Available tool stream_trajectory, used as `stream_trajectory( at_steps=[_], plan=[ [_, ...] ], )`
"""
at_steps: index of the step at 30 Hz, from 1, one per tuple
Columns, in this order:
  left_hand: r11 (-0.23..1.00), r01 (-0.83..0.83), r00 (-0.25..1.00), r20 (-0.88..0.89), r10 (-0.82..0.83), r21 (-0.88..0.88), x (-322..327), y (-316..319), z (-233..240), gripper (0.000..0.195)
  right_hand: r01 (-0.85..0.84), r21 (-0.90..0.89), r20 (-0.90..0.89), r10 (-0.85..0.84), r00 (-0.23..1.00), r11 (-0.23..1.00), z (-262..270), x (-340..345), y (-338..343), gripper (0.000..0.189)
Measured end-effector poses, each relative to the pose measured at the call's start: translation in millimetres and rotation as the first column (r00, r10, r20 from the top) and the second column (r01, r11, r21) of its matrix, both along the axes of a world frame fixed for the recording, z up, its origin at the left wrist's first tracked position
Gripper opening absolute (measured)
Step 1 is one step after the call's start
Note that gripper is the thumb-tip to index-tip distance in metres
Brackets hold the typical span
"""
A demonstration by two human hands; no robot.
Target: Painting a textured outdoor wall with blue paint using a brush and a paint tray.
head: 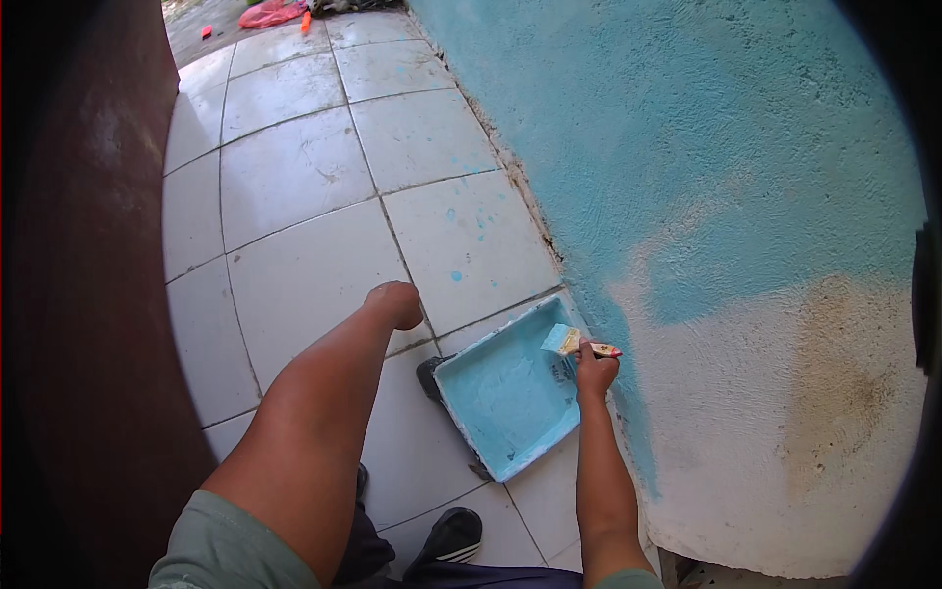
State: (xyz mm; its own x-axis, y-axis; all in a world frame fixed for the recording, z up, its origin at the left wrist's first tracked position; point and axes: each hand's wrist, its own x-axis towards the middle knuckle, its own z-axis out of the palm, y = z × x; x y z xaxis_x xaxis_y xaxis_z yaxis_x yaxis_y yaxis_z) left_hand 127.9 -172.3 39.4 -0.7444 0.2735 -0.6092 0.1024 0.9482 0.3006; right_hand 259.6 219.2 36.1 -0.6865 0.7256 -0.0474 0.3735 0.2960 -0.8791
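Observation:
A paintbrush (565, 341) with a pale handle and red tip is gripped in my right hand (596, 372), its bristles coated in light blue paint. The brush is over the upper right part of a paint tray (508, 471), which holds light blue paint (508, 397) and rests on the floor beside the wall. My left hand (397, 303) hangs above the tiles, up and left of the tray; its fingers are mostly hidden. To the right, a rough wall (706, 132) is blue above and off-white lower down, with a brownish stain (839, 397).
White floor tiles (302, 272) carry blue paint drips (456, 276) near the wall. A dark brown surface (88, 294) rises at left. My shod foot (456, 530) is below the tray. A pink plastic bag (271, 13) and an orange object (306, 22) lie at the far end.

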Motion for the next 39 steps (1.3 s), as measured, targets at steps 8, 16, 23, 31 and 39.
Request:
stream_trajectory(
  at_steps=[8, 16, 23, 31, 39],
  plan=[
    [1.0, -0.008, 1.0, 0.002, 0.008, 0.004, 3.9, 0.3, 10.6, 0.03, 0.166, -0.14, 0.045, -0.161, 0.986, 0.976, -23.0, 22.7, -11.4, 0.018],
    [1.0, 0.002, 1.0, 0.0, -0.002, 0.021, 2.5, 5.9, 15.6, 0.031, -0.33, 0.528, 0.026, 0.373, 0.928, 0.783, 19.7, 29.7, -24.8, 0.015],
    [0.999, -0.006, 1.0, 0.022, 0.005, 0.041, -2.0, 9.1, 9.9, 0.032, -0.285, 0.811, -0.068, 0.567, 0.821, 0.511, 124.6, -21.9, -31.8, 0.013],
    [0.994, -0.011, 0.999, 0.053, 0.005, 0.113, -3.2, 26.2, -2.0, 0.033, -0.192, 0.926, 0.022, 0.463, 0.886, 0.325, 351.2, -106.6, 21.5, 0.018],
    [0.989, -0.039, 0.996, 0.08, 0.027, 0.146, -5.7, 32.6, -4.5, 0.032, 0.112, 0.932, 0.05, 0.428, 0.902, -0.346, 443.8, -109.3, -33.7, 0.015]
  ],
)
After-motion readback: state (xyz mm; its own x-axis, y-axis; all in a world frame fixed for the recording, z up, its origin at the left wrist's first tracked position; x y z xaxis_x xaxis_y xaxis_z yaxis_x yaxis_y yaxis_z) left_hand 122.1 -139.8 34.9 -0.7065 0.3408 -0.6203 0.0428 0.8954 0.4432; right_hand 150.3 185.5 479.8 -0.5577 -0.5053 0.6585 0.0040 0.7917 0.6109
